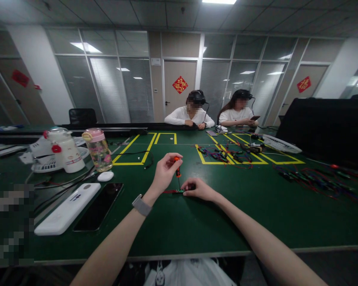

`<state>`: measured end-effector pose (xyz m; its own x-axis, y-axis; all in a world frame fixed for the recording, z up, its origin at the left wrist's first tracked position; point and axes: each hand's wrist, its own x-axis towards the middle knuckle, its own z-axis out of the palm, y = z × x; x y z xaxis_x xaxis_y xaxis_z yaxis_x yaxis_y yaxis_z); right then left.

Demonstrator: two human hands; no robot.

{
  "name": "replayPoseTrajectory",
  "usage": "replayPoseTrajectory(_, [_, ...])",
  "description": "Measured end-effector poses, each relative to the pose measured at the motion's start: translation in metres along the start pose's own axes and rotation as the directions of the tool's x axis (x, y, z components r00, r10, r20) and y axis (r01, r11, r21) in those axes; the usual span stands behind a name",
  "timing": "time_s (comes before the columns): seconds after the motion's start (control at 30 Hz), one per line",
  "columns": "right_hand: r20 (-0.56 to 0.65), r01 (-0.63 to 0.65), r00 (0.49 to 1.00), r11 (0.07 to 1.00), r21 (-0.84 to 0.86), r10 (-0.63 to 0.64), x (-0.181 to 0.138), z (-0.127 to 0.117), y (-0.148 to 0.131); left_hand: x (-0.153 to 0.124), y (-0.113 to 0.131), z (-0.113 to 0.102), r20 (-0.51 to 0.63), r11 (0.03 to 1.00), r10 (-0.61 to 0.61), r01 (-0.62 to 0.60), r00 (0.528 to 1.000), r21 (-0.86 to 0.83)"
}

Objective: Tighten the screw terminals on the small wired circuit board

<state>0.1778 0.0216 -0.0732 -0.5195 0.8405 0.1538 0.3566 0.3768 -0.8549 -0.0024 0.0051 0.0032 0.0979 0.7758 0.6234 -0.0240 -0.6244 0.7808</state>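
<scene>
Left hand gripping orange-black screwdriver, tip down at circuit board, right hand at board's edge, its hold unclear

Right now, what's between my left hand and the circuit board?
The screwdriver, reaching down from your left hand toward the circuit board, in the head view.

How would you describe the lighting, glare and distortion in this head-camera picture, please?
In the head view, the scene is dim, while the ceiling light is blown out white; there too, lights reflect in the glass partitions; the head view's wide-angle distortion makes the side doors lean; and in that view the circuit board shows too small for fine detail.
</scene>
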Motion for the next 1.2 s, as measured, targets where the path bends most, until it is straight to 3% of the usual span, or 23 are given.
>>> replayPoseTrajectory(0.13, [0.000, -0.007, 1.000, 1.000, -0.007, 0.007, -0.0002, -0.0005, -0.0012, 0.0004, 0.0001, -0.0028, 0.003, 0.998, 0.012, -0.012, 1.000, 0.063])
replayPoseTrajectory(0.27, [-0.005, -0.011, 1.000, 1.000, -0.007, 0.011, 0.0002, 0.0000, -0.0017, 0.0015, 0.0035, -0.0043, 0.101, 0.999, -0.030, 0.033, 0.994, -0.030])
replayPoseTrajectory(0.4, [-0.021, -0.026, 0.999, 1.000, -0.005, 0.026, 0.0012, 0.0010, -0.0004, 0.0027, 0.0040, -0.0051, 0.071, 0.994, -0.055, 0.061, 0.996, -0.086])
replayPoseTrajectory(0.53, [-0.027, -0.036, 0.999, 0.999, -0.010, 0.036, 0.0013, 0.0013, 0.0001, 0.0017, 0.0030, -0.0056, -0.029, 0.996, 0.034, -0.031, 0.999, 0.084])
replayPoseTrajectory(0.63, [-0.032, -0.032, 0.999, 0.999, -0.020, 0.031, 0.0011, 0.0012, 0.0004, 0.0008, 0.0034, -0.0057, -0.031, 0.981, 0.088, -0.081, 0.996, 0.178])
replayPoseTrajectory(0.8, [-0.022, -0.015, 1.000, 1.000, -0.021, 0.015, 0.0011, 0.0012, 0.0014, 0.0021, 0.0049, -0.0054, 0.106, 0.999, -0.028, 0.031, 0.994, -0.025])
replayPoseTrajectory(0.9, [-0.026, -0.015, 1.000, 1.000, -0.024, 0.014, 0.0009, 0.0011, 0.0013, 0.0019, 0.0041, -0.0051, 0.127, 0.995, -0.066, 0.075, 0.990, -0.069])
replayPoseTrajectory(0.97, [-0.023, -0.018, 1.000, 1.000, -0.025, 0.017, 0.0007, 0.0011, 0.0009, 0.0006, 0.0035, -0.0050, 0.086, 1.000, -0.031, 0.031, 0.996, -0.002])
replayPoseTrajectory(1.1, [-0.020, -0.015, 1.000, 0.999, -0.041, 0.014, 0.0003, 0.0008, 0.0002, -0.0030, 0.0050, -0.0047, -0.016, 0.949, 0.143, -0.133, 0.990, 0.286])
replayPoseTrajectory(1.2, [-0.023, -0.010, 1.000, 0.999, -0.047, 0.009, 0.0003, 0.0004, -0.0003, -0.0049, 0.0075, -0.0042, -0.011, 0.896, 0.206, -0.184, 0.978, 0.405])
